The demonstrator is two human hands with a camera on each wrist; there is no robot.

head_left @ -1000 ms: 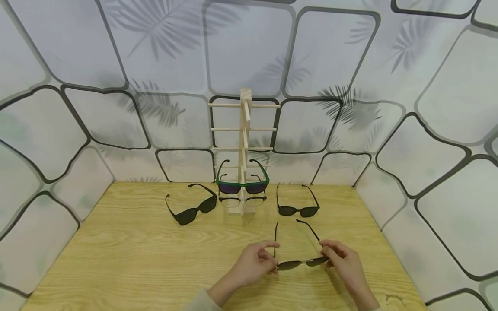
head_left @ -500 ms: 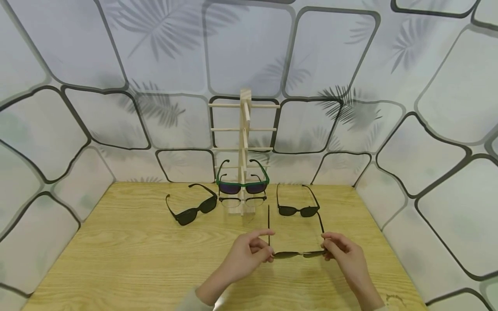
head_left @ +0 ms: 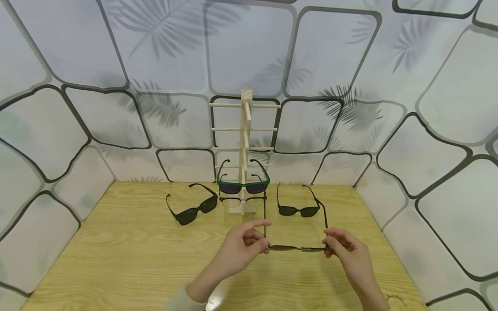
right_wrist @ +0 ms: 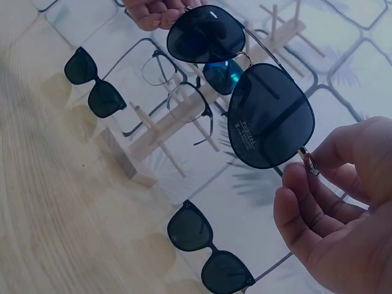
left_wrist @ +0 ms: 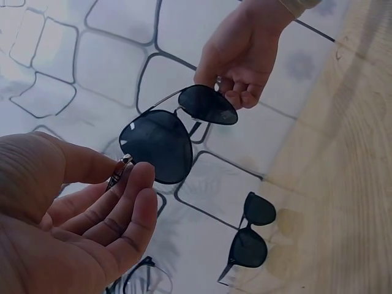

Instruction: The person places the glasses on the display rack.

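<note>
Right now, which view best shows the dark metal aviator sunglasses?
Right wrist: the sunglasses appear largest, lens print partly readable. Left wrist shows both lenses smaller; head shows them nearly edge-on.

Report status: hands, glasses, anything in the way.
Left hand, right hand pinching opposite ends. Aviator sunglasses unfolded, held aloft. Possible obstacle: black sunglasses right of rack.

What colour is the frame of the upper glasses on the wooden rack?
The frame is green; it shows best in the head view.
</note>
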